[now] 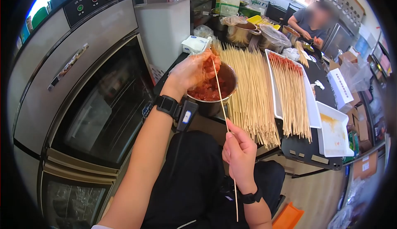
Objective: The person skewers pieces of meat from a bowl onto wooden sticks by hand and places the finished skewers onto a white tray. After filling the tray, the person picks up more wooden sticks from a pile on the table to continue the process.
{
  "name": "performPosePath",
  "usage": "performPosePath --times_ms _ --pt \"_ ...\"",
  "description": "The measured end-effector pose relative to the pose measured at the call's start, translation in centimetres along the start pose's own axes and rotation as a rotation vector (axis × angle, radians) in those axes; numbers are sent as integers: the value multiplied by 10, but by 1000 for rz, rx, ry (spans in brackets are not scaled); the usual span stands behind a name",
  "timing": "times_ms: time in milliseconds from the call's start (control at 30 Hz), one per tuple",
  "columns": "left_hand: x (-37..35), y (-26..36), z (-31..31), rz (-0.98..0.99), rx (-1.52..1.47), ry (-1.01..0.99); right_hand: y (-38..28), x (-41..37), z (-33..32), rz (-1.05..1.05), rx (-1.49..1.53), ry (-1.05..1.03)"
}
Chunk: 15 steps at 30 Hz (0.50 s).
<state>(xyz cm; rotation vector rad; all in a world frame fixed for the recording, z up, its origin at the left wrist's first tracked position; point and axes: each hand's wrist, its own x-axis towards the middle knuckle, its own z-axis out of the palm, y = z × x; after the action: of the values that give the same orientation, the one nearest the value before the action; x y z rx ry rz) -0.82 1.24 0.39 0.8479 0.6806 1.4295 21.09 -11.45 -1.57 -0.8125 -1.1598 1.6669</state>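
Note:
A long bamboo skewer (220, 94) slants across the view, its upper end over a metal pot (236, 84) of red, sauced meat (206, 90). My left hand (198, 67), in a clear plastic glove smeared red, is closed around the skewer's upper end; whatever else sits in its fingers is hidden. Lower down, my bare right hand (240, 150) pinches the same skewer between thumb and fingers, and the skewer's tail hangs below it. Beside the pot lies a broad pile of bare bamboo skewers (250, 92). Right of that, a white tray (269, 70) bears skewers tipped with red meat (287, 65).
A second white tray (333, 146) with yellowish liquid stands at the right. A tissue box (196, 44) sits behind the pot. A glass-doored steel cabinet (103, 105) is close on the left. Across the table a person (308, 22) works with their hands near more skewers.

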Motion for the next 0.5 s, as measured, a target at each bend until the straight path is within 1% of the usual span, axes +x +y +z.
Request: performPosePath --times_ms 33,133,233,333,400,433,500 --pt "-1 1 3 0 -30 89 1 0 0 1 -1 0" --pt "-2 3 3 -4 -25 34 3 0 -1 17 -12 -1" --pt "-5 3 6 -4 -60 85 3 1 -1 -3 -10 -13" --pt "-3 2 5 -8 -39 81 5 2 -4 -12 -42 -28" --pt "1 1 0 11 -17 64 6 1 -7 -47 -141 -11" --pt "3 0 -3 30 6 46 4 0 -6 -47 -141 -11" --pt "3 -1 -4 34 -13 66 -3 -3 -3 -33 -220 16"
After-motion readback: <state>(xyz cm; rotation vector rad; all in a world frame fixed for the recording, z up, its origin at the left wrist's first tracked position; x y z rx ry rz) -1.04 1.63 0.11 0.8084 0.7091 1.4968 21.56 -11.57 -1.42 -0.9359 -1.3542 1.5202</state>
